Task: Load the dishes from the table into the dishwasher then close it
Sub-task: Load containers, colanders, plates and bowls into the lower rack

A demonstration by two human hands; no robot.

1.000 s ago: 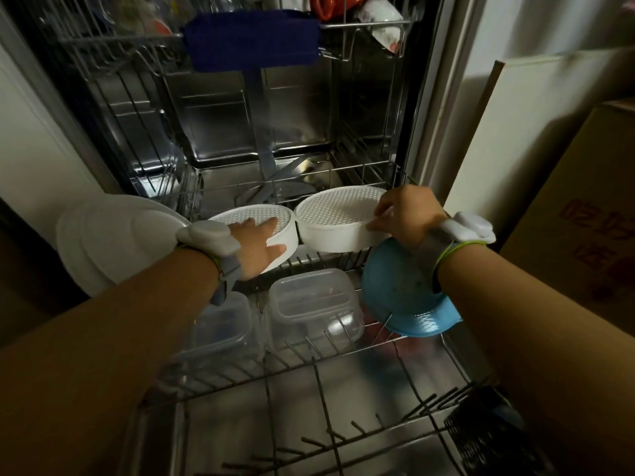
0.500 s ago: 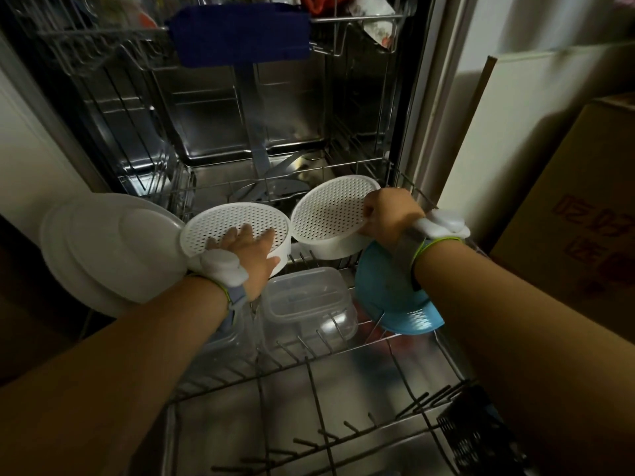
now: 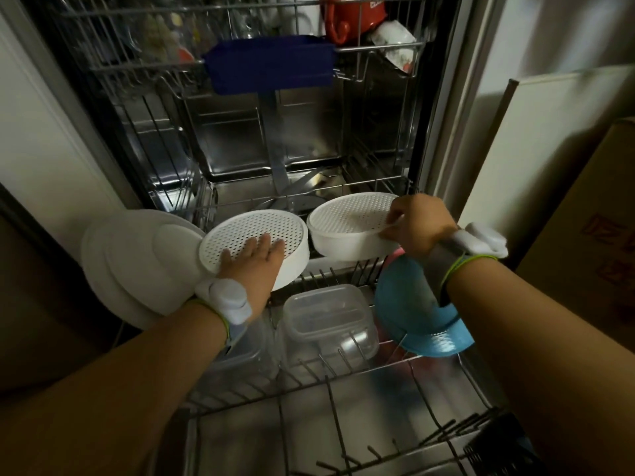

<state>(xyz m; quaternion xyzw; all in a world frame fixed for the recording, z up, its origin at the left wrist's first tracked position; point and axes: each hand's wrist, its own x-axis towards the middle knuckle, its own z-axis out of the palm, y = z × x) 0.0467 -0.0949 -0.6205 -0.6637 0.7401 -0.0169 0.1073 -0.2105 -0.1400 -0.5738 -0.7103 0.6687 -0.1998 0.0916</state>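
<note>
Two white round perforated trays stand tilted at the back of the dishwasher's pulled-out lower rack [image 3: 309, 383]. My left hand [image 3: 256, 266] lies flat with straight fingers on the perforated face of the left tray [image 3: 254, 235]. My right hand [image 3: 417, 225] grips the right rim of the right tray [image 3: 350, 225] with curled fingers. A blue bowl [image 3: 409, 314] leans on its side below my right wrist. A clear plastic container [image 3: 326, 317] sits upside down in the rack's middle, another clear one partly hidden under my left arm.
A white lid or plate [image 3: 137, 266] leans at the rack's left side. The upper rack holds a dark blue tray [image 3: 271, 63], a red mug [image 3: 347, 15] and cups. A cardboard box [image 3: 584, 242] and a white board stand to the right. A black cutlery basket [image 3: 498, 448] sits at bottom right.
Both trays have tipped up from lying nearly flat to leaning with their perforated faces toward me. My left hand slid lower on its tray; my right hand stayed on the rim.
</note>
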